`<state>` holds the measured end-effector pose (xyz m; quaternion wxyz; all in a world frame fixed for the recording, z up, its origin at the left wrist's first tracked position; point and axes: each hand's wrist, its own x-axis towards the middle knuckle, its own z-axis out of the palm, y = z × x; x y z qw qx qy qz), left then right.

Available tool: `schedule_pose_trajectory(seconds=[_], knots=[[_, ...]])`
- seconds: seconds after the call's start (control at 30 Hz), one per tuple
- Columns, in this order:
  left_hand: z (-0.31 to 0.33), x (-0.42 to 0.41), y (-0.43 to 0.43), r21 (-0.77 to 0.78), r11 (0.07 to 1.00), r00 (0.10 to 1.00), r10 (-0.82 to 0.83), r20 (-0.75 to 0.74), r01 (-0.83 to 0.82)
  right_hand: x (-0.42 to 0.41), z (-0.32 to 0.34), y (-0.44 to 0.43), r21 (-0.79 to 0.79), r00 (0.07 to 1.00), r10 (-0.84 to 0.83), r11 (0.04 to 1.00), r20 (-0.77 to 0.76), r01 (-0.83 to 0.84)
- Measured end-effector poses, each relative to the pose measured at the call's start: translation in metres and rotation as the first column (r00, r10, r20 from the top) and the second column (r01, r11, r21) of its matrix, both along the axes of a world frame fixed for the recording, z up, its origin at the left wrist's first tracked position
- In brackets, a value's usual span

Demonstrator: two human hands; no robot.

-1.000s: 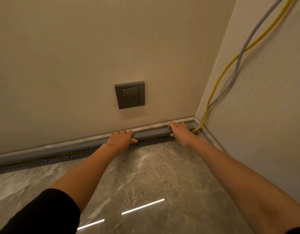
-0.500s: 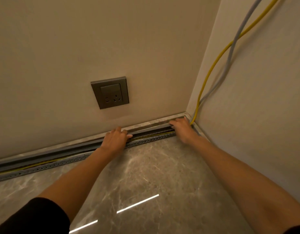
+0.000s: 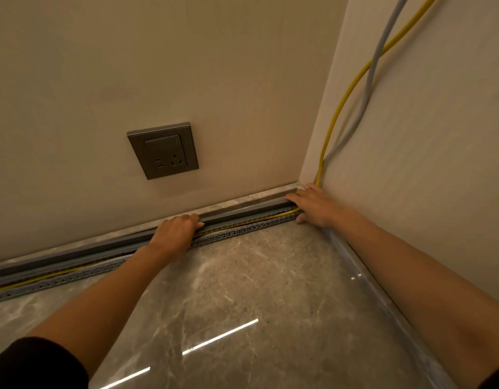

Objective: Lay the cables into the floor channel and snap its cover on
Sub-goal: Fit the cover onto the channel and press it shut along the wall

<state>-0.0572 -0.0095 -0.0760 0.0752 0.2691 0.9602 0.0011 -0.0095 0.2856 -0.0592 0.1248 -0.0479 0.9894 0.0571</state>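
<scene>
**Q:** Where is the channel located?

**A:** The channel [image 3: 234, 233] is laid along the far edge of the floor [image 3: 256, 279], just beside the skirting [image 3: 242, 201], and is run into the far right corner. Its slotted front wall is exposed.

**Q:** Where are the cables found?

**A:** The yellow cable [image 3: 323, 158] is led down the right wall into that corner, passed under the right hand [image 3: 312, 206] and laid inside the channel. There it is seen between the hands and again left of the left hand [image 3: 175, 231]. The gray cable [image 3: 368, 85] is crossed with it on the wall and brought down to the same corner. Its run inside the channel cannot be made out.

**Q:** How is the cover positioned?

**A:** The cover [image 3: 242, 211] is held along the rear side of the channel. Between the hands the channel is open, so the cover is not snapped on there.

**Q:** What is the state of each grip?

**A:** The grip of the left hand is closed on the cover, with the fingers curled over its far edge and the thumb at its near edge. At the corner end, the right hand's fingers are laid nearly straight on the cover. Its thumb is spread onto the channel's front wall, and nothing is clasped.

**Q:** What else is in view?

**A:** A socket [image 3: 162, 150] is mounted on the far wall, above the left hand.
</scene>
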Motion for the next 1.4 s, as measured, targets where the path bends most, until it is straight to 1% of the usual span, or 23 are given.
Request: schedule_pose_trajectory(seconds=[0.07, 0.17, 0.3, 0.47, 0.63, 0.77, 0.83, 0.93, 1.0, 1.2, 1.3, 1.4], knots=[[-0.001, -0.002, -0.001, 0.004, 1.0, 1.0, 0.0, 0.007, 0.0, -0.001, -0.001, -0.002, -0.007, 0.999, -0.01, 1.0, -0.042, 0.009], [0.0, -0.004, -0.002, 0.001, 1.0, 0.999, 0.007, 0.035, -0.007, -0.004, -0.001, -0.004, 0.004, 0.999, -0.011, 1.0, -0.051, 0.011], [0.003, -0.003, 0.002, 0.046, 0.999, 0.992, 0.02, 0.124, -0.026, -0.007, -0.002, -0.001, -0.003, 0.999, 0.003, 1.0, -0.054, -0.004], [0.006, 0.006, 0.035, 0.047, 0.995, 0.985, -0.098, 0.145, 0.092, -0.009, -0.004, 0.002, -0.068, 0.998, 0.002, 0.998, -0.057, -0.006], [-0.002, 0.012, 0.069, 0.056, 0.991, 0.988, -0.127, 0.091, 0.123, -0.01, -0.009, 0.007, -0.115, 0.994, -0.031, 0.993, -0.1, 0.019], [-0.01, 0.015, 0.067, 0.066, 0.982, 0.983, -0.179, 0.026, 0.177, -0.006, -0.016, 0.01, -0.096, 0.99, 0.033, 0.994, -0.138, -0.046], [-0.015, 0.016, 0.066, 0.045, 0.98, 0.981, -0.192, -0.008, 0.192, -0.002, -0.02, 0.01, -0.088, 0.984, 0.062, 0.993, -0.17, -0.077], [-0.016, 0.019, 0.07, -0.026, 0.983, 0.984, -0.18, -0.017, 0.179, 0.005, -0.025, 0.006, -0.051, 0.972, 0.072, 0.995, -0.224, -0.085], [-0.014, 0.021, 0.077, -0.064, 0.98, 0.982, -0.189, -0.024, 0.188, 0.008, -0.028, 0.005, -0.057, 0.96, 0.078, 0.994, -0.271, -0.097], [-0.013, 0.022, 0.094, -0.058, 0.969, 0.97, -0.242, -0.022, 0.24, 0.012, -0.033, 0.008, -0.034, 0.946, 0.099, 0.993, -0.309, -0.115], [-0.013, 0.021, 0.106, -0.072, 0.973, 0.975, -0.22, -0.028, 0.217, 0.015, -0.038, 0.008, 0.003, 0.924, 0.133, 0.99, -0.359, -0.141], [-0.015, 0.021, 0.113, -0.12, 0.969, 0.972, -0.223, -0.069, 0.214, 0.016, -0.04, 0.007, 0.052, 0.885, 0.169, 0.985, -0.433, -0.163]])
